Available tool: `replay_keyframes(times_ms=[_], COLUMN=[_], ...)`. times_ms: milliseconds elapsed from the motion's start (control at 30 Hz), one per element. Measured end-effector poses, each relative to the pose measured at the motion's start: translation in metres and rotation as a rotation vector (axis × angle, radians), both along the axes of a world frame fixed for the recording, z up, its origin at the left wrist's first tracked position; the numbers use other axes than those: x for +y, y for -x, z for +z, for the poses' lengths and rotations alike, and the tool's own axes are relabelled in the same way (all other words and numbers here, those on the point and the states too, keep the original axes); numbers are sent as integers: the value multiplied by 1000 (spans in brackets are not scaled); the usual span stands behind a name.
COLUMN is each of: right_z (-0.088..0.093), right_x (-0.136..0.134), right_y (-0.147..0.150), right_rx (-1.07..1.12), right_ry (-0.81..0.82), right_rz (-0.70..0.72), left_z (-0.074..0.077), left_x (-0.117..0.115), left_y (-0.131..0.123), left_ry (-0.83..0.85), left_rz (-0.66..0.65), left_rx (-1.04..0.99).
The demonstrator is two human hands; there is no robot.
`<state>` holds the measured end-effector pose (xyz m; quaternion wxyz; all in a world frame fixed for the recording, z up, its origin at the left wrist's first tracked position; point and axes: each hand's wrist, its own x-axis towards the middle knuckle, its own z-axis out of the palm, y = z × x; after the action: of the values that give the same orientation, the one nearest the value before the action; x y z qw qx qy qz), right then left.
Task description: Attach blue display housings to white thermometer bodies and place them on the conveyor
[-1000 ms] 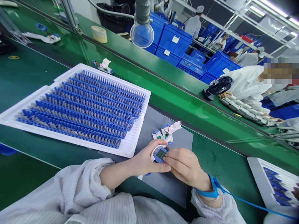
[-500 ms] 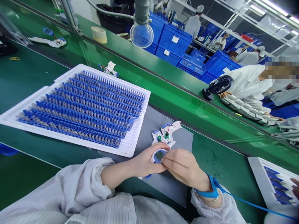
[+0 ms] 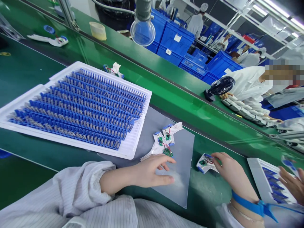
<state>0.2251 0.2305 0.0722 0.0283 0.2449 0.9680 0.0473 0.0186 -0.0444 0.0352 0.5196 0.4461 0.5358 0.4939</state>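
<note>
Upper left: a white plastic strip with blue ends (image 3: 47,39) lies on the green tabletop (image 3: 30,71). Left of centre: a large white tray (image 3: 146,117) holds dense diagonal rows of blue strips (image 3: 78,107), each row carrying small metal springs, and the rows fill the tray. A white piece with red wires (image 3: 114,69) lies just beyond its far edge. Behind it, on a second green belt, stands a translucent cup (image 3: 98,31), and a glass bell-shaped hood (image 3: 142,31) hangs on a grey pipe.

Centre: a grey mat (image 3: 182,190) runs partly under the tray's corner. On it lie white shells with green circuit boards (image 3: 167,152), wired in red, two or three pieces close together. The left hand (image 3: 152,172) is just below them, fingers (image 3: 166,161) spread wide, holding nothing.

Right of the mat, on the tabletop, a similar white shell with a board (image 3: 205,163) sits under the right hand (image 3: 228,171). Its fingers (image 3: 217,156) touch the shell's right end; firmness of grip cannot be told. A blue wrist strap (image 3: 249,202) circles that wrist.

Lower right: a second white tray (image 3: 255,174) holds blue strips (image 3: 273,186). Another person's hand (image 3: 291,185) is at the frame edge. Upper right: blue crates (image 3: 177,41), a black desk fan (image 3: 220,87), and a co-worker in white (image 3: 247,85).
</note>
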Motion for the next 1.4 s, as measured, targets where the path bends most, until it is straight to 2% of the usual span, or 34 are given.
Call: replay_keyframes(times_ms=[100, 267, 367, 433, 500, 567, 667, 733, 800, 900, 967, 1100, 1233, 1400], right_z=[-5, -13, -21, -20, -9, 9, 37, 48, 52, 52, 51, 47, 39, 34], right_x=[0, -44, -57, -59, -63, -71, -94, -110, -123, -132, -133, -131, -131, -137], right_y=[17, 112, 162, 177, 177, 164, 137, 126, 122, 123, 122, 119, 116, 117], right_rx=[103, 250, 198, 157, 153, 212, 382, 443, 420, 380, 376, 405, 488, 612], right_ry=[-7, 200, 227, 225, 212, 228, 429, 599, 686, 694, 665, 528, 443, 282], right_rz=[22, 250, 285, 296, 314, 357, 537, 703, 850, 982, 1031, 1046, 1005, 969], left_z=[-2, -9, -15, -17, -18, -17, -12, -8, -5, -3, -3, -9, -14, -10], left_x=[2, 9, 13, 14, 14, 13, 8, 5, 3, 3, 3, 3, 2, 2], left_y=[-2, -3, -2, 0, 1, 2, 2, 2, 4, 9, 13, 14, 10, 10], left_ry=[-11, -48, -98, -92, -85, -102, -187, -246, -281, -256, -260, -334, -251, -266], left_rz=[34, 221, 378, 468, 517, 538, 500, 346, 100, -185, -244, -211, -158, -16], left_rx=[6, -33, -119, -185, -239, -248, -285, -436, -624, -839, -916, -866, -896, -881])
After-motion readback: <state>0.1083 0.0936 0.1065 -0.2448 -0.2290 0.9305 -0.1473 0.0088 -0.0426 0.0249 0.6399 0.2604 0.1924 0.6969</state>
